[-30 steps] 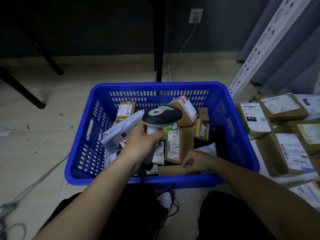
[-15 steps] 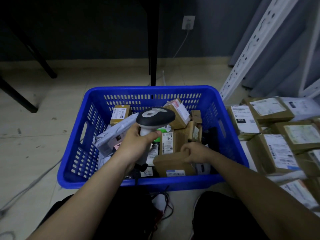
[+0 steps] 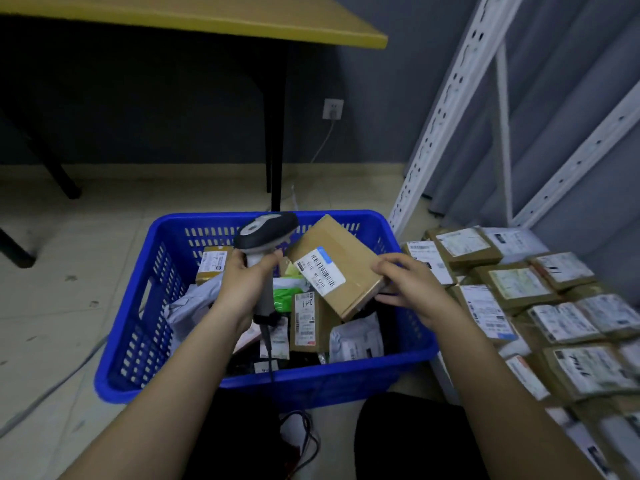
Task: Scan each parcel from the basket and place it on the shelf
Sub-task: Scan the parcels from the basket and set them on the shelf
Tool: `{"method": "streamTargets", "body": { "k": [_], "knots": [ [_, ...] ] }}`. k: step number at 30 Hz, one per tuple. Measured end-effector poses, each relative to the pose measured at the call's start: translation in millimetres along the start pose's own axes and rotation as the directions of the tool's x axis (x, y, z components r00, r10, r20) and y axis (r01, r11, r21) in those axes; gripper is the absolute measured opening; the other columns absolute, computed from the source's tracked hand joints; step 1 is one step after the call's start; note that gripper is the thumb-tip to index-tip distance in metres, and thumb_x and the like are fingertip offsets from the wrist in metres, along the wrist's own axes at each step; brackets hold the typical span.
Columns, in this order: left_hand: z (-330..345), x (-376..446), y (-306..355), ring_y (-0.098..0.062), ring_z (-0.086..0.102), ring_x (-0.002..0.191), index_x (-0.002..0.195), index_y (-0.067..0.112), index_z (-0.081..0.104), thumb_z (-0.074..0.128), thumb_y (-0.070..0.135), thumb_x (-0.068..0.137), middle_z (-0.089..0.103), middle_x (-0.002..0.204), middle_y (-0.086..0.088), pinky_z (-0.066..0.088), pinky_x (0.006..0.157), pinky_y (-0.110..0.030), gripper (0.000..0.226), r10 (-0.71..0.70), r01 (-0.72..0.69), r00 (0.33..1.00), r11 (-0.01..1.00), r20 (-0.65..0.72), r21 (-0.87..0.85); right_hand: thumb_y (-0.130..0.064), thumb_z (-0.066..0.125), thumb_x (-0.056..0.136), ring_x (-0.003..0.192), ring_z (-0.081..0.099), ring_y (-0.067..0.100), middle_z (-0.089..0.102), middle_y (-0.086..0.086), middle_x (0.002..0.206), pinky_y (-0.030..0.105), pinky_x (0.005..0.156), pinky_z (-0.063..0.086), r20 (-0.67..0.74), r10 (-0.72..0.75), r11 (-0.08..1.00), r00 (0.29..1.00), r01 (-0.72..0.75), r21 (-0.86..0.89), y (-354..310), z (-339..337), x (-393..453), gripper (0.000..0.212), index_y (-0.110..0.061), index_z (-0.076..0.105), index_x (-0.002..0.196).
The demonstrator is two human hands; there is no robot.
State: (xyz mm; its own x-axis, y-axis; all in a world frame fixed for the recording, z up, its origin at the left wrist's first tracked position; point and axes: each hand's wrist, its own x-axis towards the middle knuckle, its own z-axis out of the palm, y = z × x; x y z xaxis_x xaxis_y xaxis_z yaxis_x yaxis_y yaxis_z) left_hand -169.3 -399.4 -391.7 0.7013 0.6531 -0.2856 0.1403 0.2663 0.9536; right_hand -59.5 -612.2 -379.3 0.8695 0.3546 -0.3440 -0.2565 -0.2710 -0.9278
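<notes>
Right hand grips the parcel above the basket, left hand clasping the scanner beside it.

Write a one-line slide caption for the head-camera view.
Right hand tilts brown cardboard parcel toward grey handheld scanner in left hand, above blue plastic basket.

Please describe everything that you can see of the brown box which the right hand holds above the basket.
The brown box is a flat cardboard parcel with plain faces. A white label with a barcode and a blue strip is stuck on its upper face. It is tilted, label side up, above the blue basket and lifted off the parcels below. The right hand grips its right edge, fingers over the top and thumb beneath. The scanner in the left hand is close beside its left corner; whether they touch is unclear.
</notes>
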Motion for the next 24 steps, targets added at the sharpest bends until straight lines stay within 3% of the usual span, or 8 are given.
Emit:
{"method": "streamTargets", "body": {
  "k": [3, 6, 10, 13, 15, 17, 21, 24],
  "knots": [
    [6.2, 6.5, 3.5, -0.025, 0.06, 0.095, 0.114, 0.02, 0.053, 0.067, 0.021, 0.087, 0.065, 0.104, -0.003, 0.05, 0.084, -0.044, 0.03, -0.02, 0.021, 0.999, 0.999, 0.041, -0.029, -0.022, 0.058, 0.094, 0.096, 0.067, 0.019, 0.068, 0.002, 0.106, 0.04, 0.085, 0.057, -0.102, 0.011, 0.991, 0.995, 0.003, 0.133, 6.0, 6.3, -11.2, 0.012, -0.019, 0.065, 0.103],
    [12.7, 3.9, -1.2, -0.018, 0.064, 0.086, 0.114, 0.017, 0.053, 0.067, 0.018, 0.087, 0.067, 0.1, -0.003, 0.051, 0.076, -0.035, 0.03, -0.055, 0.06, 0.988, 0.998, 0.145, -0.03, -0.023, 0.06, 0.094, 0.096, 0.067, 0.02, 0.067, 0.004, 0.107, 0.035, 0.076, 0.059, -0.178, -0.006, 0.981, 0.984, 0.041, 0.191, 10.2, 18.0, -11.9, 0.015, -0.02, 0.06, 0.108],
    [16.3, 3.5, -9.5, -0.02, 0.065, 0.096, 0.114, 0.018, 0.055, 0.069, 0.02, 0.085, 0.07, 0.104, -0.005, 0.052, 0.087, -0.04, 0.033, -0.063, 0.061, 0.985, 0.998, 0.159, 0.018, -0.026, 0.072, 0.084, 0.088, 0.068, 0.015, 0.065, 0.0, 0.102, 0.031, 0.069, 0.057, -0.285, -0.03, 0.95, 0.958, 0.115, 0.289, 11.9, 26.3, -9.8, 0.029, -0.026, 0.052, 0.105],
    [16.2, 11.1, -8.6, -0.021, 0.064, 0.097, 0.115, 0.02, 0.054, 0.069, 0.021, 0.085, 0.068, 0.105, -0.004, 0.052, 0.09, -0.043, 0.033, -0.067, 0.068, 0.989, 0.998, 0.132, -0.001, -0.019, 0.07, 0.086, 0.095, 0.069, 0.016, 0.066, 0.005, 0.113, 0.032, 0.076, 0.057, -0.11, -0.046, 0.94, 0.993, 0.08, 0.332, 13.0, 21.2, -9.5, 0.03, -0.022, 0.058, 0.113],
    [17.2, 14.2, -6.1, -0.019, 0.064, 0.093, 0.115, 0.02, 0.053, 0.067, 0.02, 0.087, 0.067, 0.104, -0.003, 0.053, 0.084, -0.039, 0.032, -0.067, 0.072, 0.989, 0.997, 0.128, -0.033, -0.016, 0.066, 0.089, 0.102, 0.067, 0.019, 0.064, 0.006, 0.121, 0.039, 0.086, 0.057, 0.035, -0.023, 0.951, 0.999, 0.011, 0.309, 13.7, 18.3, -9.5, 0.033, -0.025, 0.06, 0.12],
    [18.9, 15.6, -4.8, -0.018, 0.064, 0.089, 0.116, 0.021, 0.053, 0.066, 0.019, 0.087, 0.067, 0.102, -0.001, 0.052, 0.078, -0.035, 0.032, -0.07, 0.077, 0.989, 0.996, 0.131, -0.048, -0.017, 0.062, 0.092, 0.11, 0.063, 0.021, 0.057, 0.003, 0.129, 0.044, 0.091, 0.055, 0.122, 0.001, 0.956, 0.993, -0.037, 0.292, 14.7, 19.2, -8.0, 0.045, -0.03, 0.049, 0.134],
    [21.8, 15.8, -4.6, -0.016, 0.065, 0.086, 0.115, 0.023, 0.053, 0.066, 0.02, 0.088, 0.067, 0.099, 0.0, 0.052, 0.074, -0.034, 0.03, -0.068, 0.075, 0.988, 0.996, 0.138, -0.045, -0.009, 0.056, 0.093, 0.108, 0.059, 0.024, 0.047, 0.004, 0.132, 0.048, 0.09, 0.054, 0.16, 0.058, 0.962, 0.985, -0.098, 0.254, 11.1, 20.6, -1.9, 0.05, -0.033, 0.035, 0.131],
    [20.9, 14.7, -3.7, -0.018, 0.065, 0.092, 0.112, 0.024, 0.054, 0.066, 0.019, 0.088, 0.067, 0.104, -0.001, 0.053, 0.084, -0.038, 0.027, -0.053, 0.059, 0.988, 0.997, 0.145, -0.041, -0.002, 0.059, 0.089, 0.101, 0.061, 0.023, 0.05, 0.008, 0.128, 0.044, 0.081, 0.057, 0.1, 0.073, 0.963, 0.992, -0.097, 0.252, 11.1, 17.9, 4.8, 0.051, -0.025, 0.036, 0.128]
  ]
}}
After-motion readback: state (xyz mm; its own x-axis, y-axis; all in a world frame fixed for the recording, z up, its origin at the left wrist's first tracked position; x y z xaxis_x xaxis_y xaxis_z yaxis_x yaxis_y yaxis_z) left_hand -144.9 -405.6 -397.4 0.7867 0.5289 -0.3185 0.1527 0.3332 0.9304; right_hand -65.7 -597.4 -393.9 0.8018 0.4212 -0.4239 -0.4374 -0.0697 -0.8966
